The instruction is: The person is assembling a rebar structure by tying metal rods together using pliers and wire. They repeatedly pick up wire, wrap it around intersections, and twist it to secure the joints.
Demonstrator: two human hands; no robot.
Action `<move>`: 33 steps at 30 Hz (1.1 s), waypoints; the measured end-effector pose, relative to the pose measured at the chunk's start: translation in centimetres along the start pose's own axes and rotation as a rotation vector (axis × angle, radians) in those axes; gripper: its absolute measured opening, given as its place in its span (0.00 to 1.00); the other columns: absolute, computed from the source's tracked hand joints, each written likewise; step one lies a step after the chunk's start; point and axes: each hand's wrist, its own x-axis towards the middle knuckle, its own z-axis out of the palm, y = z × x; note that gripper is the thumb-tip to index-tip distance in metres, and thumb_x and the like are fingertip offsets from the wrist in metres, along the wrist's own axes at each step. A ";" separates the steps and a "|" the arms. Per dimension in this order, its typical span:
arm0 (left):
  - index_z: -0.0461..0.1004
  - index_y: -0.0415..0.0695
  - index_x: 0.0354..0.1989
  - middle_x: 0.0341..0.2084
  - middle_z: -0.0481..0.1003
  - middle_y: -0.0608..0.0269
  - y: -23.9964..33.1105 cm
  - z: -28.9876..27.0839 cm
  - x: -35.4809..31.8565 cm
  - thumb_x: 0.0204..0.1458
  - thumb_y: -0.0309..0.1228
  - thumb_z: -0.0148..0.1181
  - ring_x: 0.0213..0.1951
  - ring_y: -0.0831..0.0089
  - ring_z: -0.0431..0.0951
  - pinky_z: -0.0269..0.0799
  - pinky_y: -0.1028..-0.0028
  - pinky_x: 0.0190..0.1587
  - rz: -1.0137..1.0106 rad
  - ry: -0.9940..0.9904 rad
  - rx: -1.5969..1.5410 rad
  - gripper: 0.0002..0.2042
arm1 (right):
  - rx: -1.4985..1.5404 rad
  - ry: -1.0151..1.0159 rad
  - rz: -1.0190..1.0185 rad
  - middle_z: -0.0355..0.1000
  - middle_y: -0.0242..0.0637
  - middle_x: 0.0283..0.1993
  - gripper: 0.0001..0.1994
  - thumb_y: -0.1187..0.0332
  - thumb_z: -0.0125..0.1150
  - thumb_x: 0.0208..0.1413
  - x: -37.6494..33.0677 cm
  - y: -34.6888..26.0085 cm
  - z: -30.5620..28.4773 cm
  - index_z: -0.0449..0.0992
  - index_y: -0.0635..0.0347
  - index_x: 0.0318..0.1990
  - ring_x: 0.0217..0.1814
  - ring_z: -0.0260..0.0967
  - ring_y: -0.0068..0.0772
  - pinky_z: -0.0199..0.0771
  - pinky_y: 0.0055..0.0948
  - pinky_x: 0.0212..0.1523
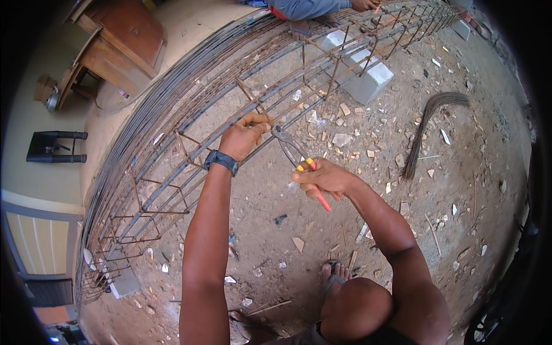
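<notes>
The left hand (244, 137) was clamped on a bar of the rebar cage (172, 172), steadying the joint. The right hand (323, 179) was closed on the pincers (290, 148), whose nose met that joint. Concrete block (362, 75) propped the cage off the ground.

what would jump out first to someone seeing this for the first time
The long rusty rebar cage sweeping from lower left to upper right over the dirt ground. At its middle the left hand grips a bar while the right hand holds pincers with red and yellow handles, their head at the cage. A grey concrete block props the cage farther up, and a bundle of tie wire lies to the right.
</notes>
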 end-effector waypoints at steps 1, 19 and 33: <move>0.80 0.39 0.40 0.26 0.77 0.69 0.2 0.2 0.1 0.53 0.26 0.65 0.22 0.83 0.69 0.62 0.80 0.24 -0.010 -0.010 -0.030 0.07 | 0.223 -0.130 0.019 0.69 0.31 0.22 0.20 0.52 0.63 0.59 0.2 0.5 -0.2 0.69 0.60 0.43 0.19 0.67 0.28 0.69 0.31 0.22; 0.78 0.40 0.41 0.30 0.78 0.64 1.2 -0.2 0.4 0.56 0.24 0.61 0.19 0.86 0.65 0.54 0.83 0.18 -0.106 -0.089 -0.116 0.06 | -0.624 0.617 -0.116 0.74 0.54 0.45 0.22 0.50 0.52 0.65 -2.4 2.0 3.0 0.66 0.59 0.54 0.37 0.76 0.58 0.75 0.52 0.35; 0.68 0.36 0.58 0.47 0.74 0.50 -2.8 9.0 -8.3 0.52 0.40 0.68 0.52 0.60 0.74 0.69 0.62 0.55 0.376 0.662 0.086 0.29 | 0.263 0.211 -0.029 0.65 0.28 0.19 0.22 0.43 0.42 0.69 -2.9 1.1 3.5 0.67 0.54 0.40 0.15 0.62 0.22 0.63 0.26 0.17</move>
